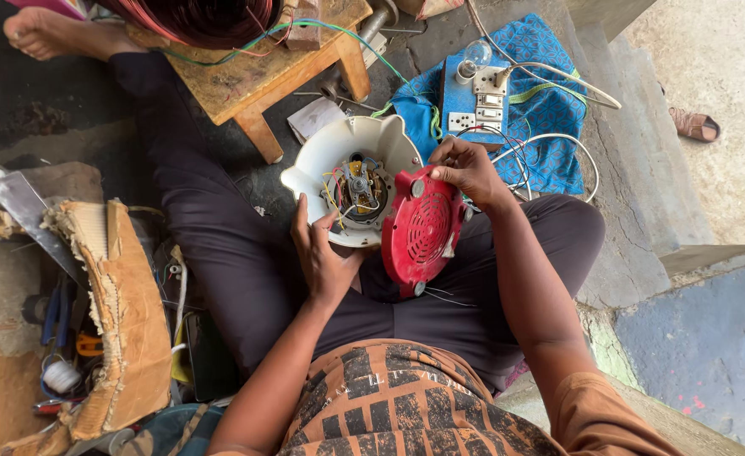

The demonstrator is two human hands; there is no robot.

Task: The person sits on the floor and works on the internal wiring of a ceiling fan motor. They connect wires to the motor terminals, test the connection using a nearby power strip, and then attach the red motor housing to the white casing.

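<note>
A white plastic fan housing [326, 160] rests on my lap, its open side up, with a small motor and coloured wires [357, 189] inside. My left hand [320, 253] holds the housing at its near rim. A red round vented cover [423, 232] stands tilted on edge against the housing's right side. My right hand [467, 169] grips the top edge of that red cover.
A low wooden stool [258, 80] with a coil of copper wire stands ahead. A blue switchboard with a bulb [475, 100] lies on blue cloth to the right. A torn cardboard box of tools [111, 312] sits at my left. Concrete steps run along the right.
</note>
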